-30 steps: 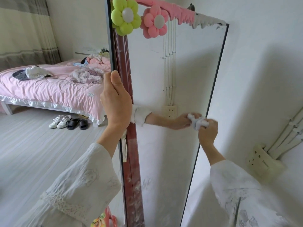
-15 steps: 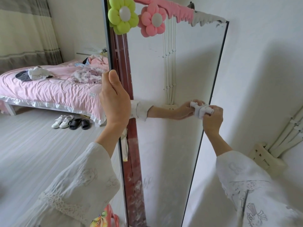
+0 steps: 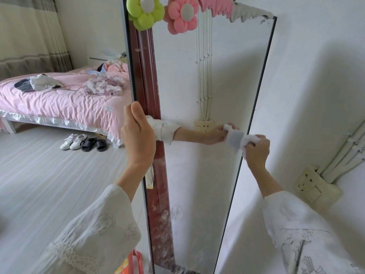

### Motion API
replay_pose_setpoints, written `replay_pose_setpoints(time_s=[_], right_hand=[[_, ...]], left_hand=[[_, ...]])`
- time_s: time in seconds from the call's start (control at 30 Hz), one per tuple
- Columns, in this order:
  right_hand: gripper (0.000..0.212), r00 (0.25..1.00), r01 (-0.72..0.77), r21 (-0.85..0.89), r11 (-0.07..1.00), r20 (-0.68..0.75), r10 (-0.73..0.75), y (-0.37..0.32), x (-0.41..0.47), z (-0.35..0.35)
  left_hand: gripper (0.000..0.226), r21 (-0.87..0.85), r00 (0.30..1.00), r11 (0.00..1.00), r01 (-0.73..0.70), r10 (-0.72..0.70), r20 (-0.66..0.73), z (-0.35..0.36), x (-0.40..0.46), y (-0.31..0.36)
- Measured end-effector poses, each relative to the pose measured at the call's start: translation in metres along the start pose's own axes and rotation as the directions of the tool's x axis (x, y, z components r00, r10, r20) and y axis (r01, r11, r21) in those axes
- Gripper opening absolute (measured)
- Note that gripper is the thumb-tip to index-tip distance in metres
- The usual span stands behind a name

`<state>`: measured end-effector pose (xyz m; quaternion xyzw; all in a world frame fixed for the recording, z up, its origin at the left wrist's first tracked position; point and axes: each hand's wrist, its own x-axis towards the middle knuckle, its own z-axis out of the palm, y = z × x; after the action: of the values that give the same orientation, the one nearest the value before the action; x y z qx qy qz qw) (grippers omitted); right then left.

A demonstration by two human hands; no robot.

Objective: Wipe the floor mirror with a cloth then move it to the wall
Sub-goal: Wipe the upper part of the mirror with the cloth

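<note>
The floor mirror [image 3: 207,86] stands upright beside the white wall [image 3: 316,76], its right edge near it. The left hand [image 3: 138,139] stays wrapped around the mirror's left edge, fingers curled behind, thumb in front. The right hand [image 3: 256,151] pinches a crumpled white cloth [image 3: 243,140] against the glass at the right edge; over the last second it has slid up and rightward. A pink bed [image 3: 59,103] sits behind
</note>
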<state>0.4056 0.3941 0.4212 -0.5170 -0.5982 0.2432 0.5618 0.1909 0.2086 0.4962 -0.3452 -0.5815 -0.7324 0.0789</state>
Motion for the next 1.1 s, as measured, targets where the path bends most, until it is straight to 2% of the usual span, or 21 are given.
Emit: replay_pose_setpoints(time_s=[0.1, 0.17, 0.27, 0.33, 0.4, 0.47, 0.53, 0.6, 0.7, 0.8, 0.87, 1.0, 1.1], right_hand=[[0.007, 0.975, 0.216, 0.131, 0.968, 0.022, -0.22, -0.018, 0.005, 0.009], [0.006, 0.958, 0.261, 0.203, 0.944, 0.069, -0.279, -0.006, 0.001, 0.02], [0.014, 0.985, 0.127, 0.239, 0.963, 0.081, -0.151, 0.031, -0.03, 0.03], [0.018, 0.992, -0.043, 0.185, 0.982, 0.126, 0.019, 0.058, -0.06, 0.03], [0.014, 0.958, -0.251, 0.065, 0.966, 0.158, 0.238, 0.082, -0.081, 0.026], [0.022, 0.899, -0.401, -0.044, 0.915, 0.173, 0.402, 0.096, -0.083, 0.023], [0.031, 0.883, -0.434, -0.102, 0.895, 0.151, 0.445, 0.096, -0.069, 0.022], [0.036, 0.913, -0.401, -0.087, 0.912, 0.048, 0.406, 0.078, -0.053, 0.019], [0.033, 0.979, -0.191, -0.047, 0.98, -0.083, 0.187, 0.034, -0.027, 0.009], [0.021, 0.999, 0.046, 0.079, 0.996, -0.026, -0.044, -0.013, -0.02, 0.009], [0.019, 0.99, 0.131, 0.116, 0.985, 0.029, -0.136, -0.022, -0.029, 0.017], [0.015, 0.993, 0.075, 0.119, 0.99, 0.077, -0.085, 0.011, -0.067, 0.028], [0.02, 0.963, -0.08, 0.017, 0.997, 0.26, 0.073, 0.043, -0.094, 0.021]], left_hand=[[0.037, 0.002, 0.999, 0.999, 0.033, -0.033, 0.008, -0.001, -0.009, -0.007], [0.037, 0.004, 0.999, 0.999, 0.039, -0.039, 0.005, -0.001, -0.01, -0.009], [0.037, 0.001, 0.999, 0.999, 0.04, -0.04, 0.003, 0.0, -0.007, -0.012], [0.037, 0.005, 1.0, 1.0, 0.031, -0.031, 0.002, 0.0, -0.007, -0.013], [0.037, 0.003, 1.0, 1.0, 0.023, -0.023, 0.01, 0.0, -0.009, -0.013], [0.036, 0.0, 1.0, 1.0, 0.018, -0.018, 0.021, -0.001, -0.011, -0.013], [0.036, 0.005, 1.0, 1.0, 0.015, -0.015, 0.024, -0.002, -0.012, -0.014], [0.036, 0.016, 0.999, 1.0, 0.012, -0.012, 0.03, -0.003, -0.011, -0.014], [0.036, 0.03, 0.999, 1.0, 0.008, -0.009, 0.038, -0.004, -0.011, -0.014], [0.035, 0.044, 0.999, 0.999, 0.017, -0.018, 0.036, -0.004, -0.013, -0.012], [0.034, 0.044, 0.999, 0.999, 0.022, -0.024, 0.033, -0.003, -0.013, -0.011], [0.032, 0.041, 0.999, 0.999, 0.031, -0.032, 0.03, -0.003, -0.013, -0.01], [0.033, 0.042, 0.999, 0.999, 0.026, -0.028, 0.032, -0.003, -0.013, -0.01]])
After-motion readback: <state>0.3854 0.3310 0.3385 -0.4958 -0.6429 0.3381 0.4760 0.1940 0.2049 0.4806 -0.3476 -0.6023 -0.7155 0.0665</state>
